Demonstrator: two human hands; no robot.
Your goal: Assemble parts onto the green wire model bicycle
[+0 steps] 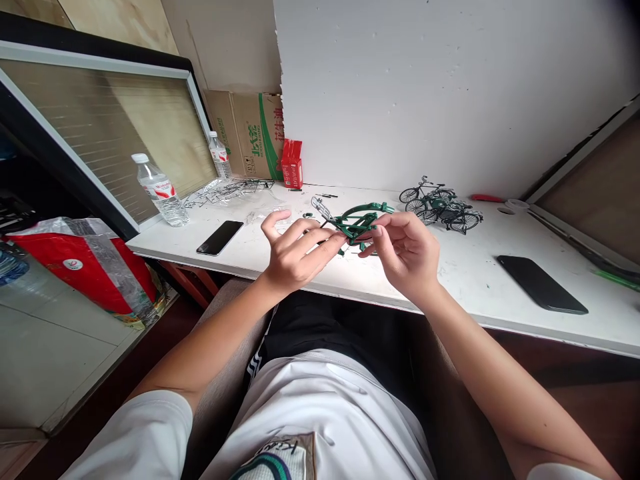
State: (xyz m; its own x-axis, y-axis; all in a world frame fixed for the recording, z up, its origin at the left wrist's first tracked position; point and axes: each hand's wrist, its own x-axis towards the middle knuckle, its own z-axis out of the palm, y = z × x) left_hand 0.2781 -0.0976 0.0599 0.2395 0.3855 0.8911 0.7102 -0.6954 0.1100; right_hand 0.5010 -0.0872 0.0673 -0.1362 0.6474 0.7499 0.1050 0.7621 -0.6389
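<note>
Above the front part of the white table, both hands are at a dark green model bicycle frame (356, 230) with a curved fender and a silver wire basket. My left hand (299, 253) grips it from the left, its fingertips at the lower part of the frame and its index finger raised. Closed in a pinch, my right hand (411, 250) has thumb and index finger at the frame's right side. Whether a small part sits between those fingertips is too small to tell. Loose green pieces lie behind the hands, partly hidden.
Several finished model bicycles (440, 203) stand at the back right. Black part sprues (235, 191) and clear plastic lie back left, near two water bottles (161, 192), a carton (250, 133) and a red box (293, 164). Phones lie left (220, 237) and right (543, 284).
</note>
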